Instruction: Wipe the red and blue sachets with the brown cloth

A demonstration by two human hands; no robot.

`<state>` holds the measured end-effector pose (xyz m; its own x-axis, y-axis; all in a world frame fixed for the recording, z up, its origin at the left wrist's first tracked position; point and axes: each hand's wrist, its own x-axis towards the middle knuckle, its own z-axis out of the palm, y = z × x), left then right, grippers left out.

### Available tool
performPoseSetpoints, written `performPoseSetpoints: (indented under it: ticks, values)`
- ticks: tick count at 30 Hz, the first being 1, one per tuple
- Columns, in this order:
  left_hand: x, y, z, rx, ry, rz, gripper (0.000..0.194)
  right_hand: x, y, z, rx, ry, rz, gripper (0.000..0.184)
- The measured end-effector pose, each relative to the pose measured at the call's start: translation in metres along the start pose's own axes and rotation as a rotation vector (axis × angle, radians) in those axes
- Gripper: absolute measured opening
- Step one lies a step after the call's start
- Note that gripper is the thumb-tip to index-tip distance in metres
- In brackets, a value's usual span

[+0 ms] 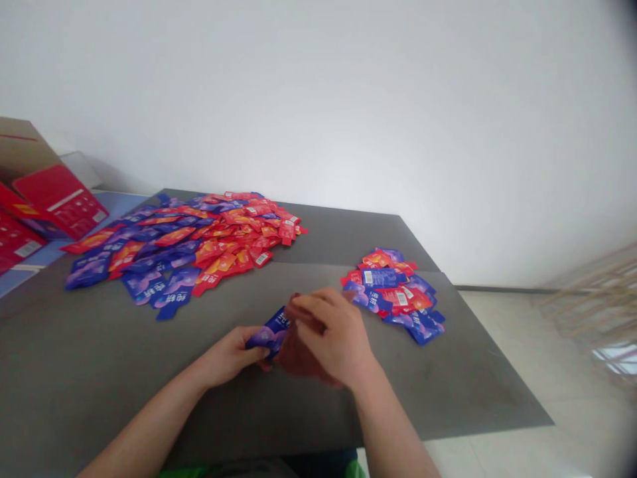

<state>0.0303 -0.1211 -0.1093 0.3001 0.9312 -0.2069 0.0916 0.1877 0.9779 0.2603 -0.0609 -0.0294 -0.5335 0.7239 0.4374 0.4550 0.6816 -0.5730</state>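
Observation:
Over the near middle of the dark grey table (219, 398), my left hand (236, 355) is closed on a blue-purple packet (269, 337), thumb on its lower edge. White lettering shows near the packet's upper end. My right hand (333, 332) is at that upper end, fingers curled in towards the thumb and partly smeared by motion. A blurred reddish-brown shape (306, 355) lies beneath the right hand; I cannot make out what it is. The right fingers hide the far end of the packet.
A large heap of red and blue packets (239, 232) spreads over the table's far left. To the right of my hands is a smaller pile (398, 292) of similar packets. Open red cardboard boxes (60, 202) stand at far left. A white wall (348, 99) rises behind.

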Motion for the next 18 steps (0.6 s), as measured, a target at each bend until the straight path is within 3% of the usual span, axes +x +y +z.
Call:
performPoseSetpoints:
  ticks: [3, 6, 9, 11, 14, 16, 18]
  values:
    - [0.003, 0.005, -0.002, 0.084, 0.004, 0.057, 0.013, -0.010, -0.026, 0.018, -0.012, -0.221, -0.168, 0.028]
    - [0.006, 0.007, -0.002, 0.097, 0.007, 0.016, 0.014, 0.005, -0.003, 0.037, -0.146, -0.305, -0.063, 0.026]
    - [0.004, 0.002, -0.001, 0.043, -0.026, -0.066, 0.023, 0.024, 0.038, 0.025, -0.223, -0.179, 0.229, 0.027]
    - [0.001, -0.002, 0.000, 0.014, -0.035, -0.062, 0.028, 0.025, 0.045, 0.004, -0.143, -0.036, 0.267, 0.030]
    - [-0.001, -0.003, 0.000, 0.011, -0.040, -0.015, 0.025, 0.006, 0.017, -0.018, 0.142, 0.055, 0.101, 0.036]
    - [0.001, -0.001, -0.001, 0.026, -0.056, 0.012, 0.021, -0.008, -0.011, -0.014, 0.273, -0.057, -0.040, 0.038]
    - [0.003, 0.002, -0.002, 0.041, -0.063, 0.017, 0.020, -0.011, -0.024, 0.003, 0.238, -0.226, -0.112, 0.036]
